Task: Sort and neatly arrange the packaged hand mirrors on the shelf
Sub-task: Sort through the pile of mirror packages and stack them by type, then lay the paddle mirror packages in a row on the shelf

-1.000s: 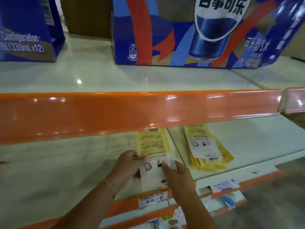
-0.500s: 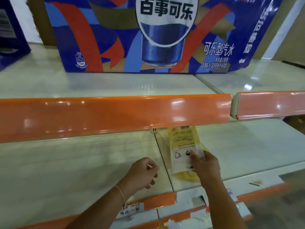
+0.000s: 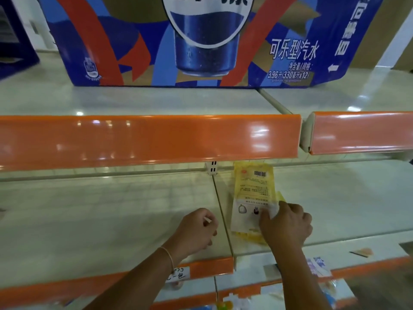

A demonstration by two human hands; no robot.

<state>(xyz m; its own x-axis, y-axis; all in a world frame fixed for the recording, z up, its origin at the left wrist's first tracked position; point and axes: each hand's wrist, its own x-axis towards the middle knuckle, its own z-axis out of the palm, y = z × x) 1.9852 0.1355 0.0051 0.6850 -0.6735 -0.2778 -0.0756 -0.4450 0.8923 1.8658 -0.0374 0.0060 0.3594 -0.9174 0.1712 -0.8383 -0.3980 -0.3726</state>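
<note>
A stack of yellow and white packaged hand mirrors [image 3: 253, 193] lies flat on the lower shelf [image 3: 346, 198], just right of the seam between two shelf boards. My right hand [image 3: 286, 224] presses on the near right corner of the top packet, fingers curled over its white part. My left hand [image 3: 196, 229] hovers over the left shelf board [image 3: 100, 211], loosely curled, with a thin pale sliver between thumb and forefinger; what it is I cannot tell. The stack's near edge is hidden under my right hand.
An orange rail [image 3: 145, 139] of the upper shelf overhangs the back of the lower shelf. A large blue cola carton [image 3: 201, 41] stands on the upper shelf. Price tags [image 3: 178, 275] sit on the lower orange edge. More goods show below.
Both hands held one packet on the left board; my right hand carried it right onto the stack. My left hand let go and stayed left. The camera turned right and came closer.
</note>
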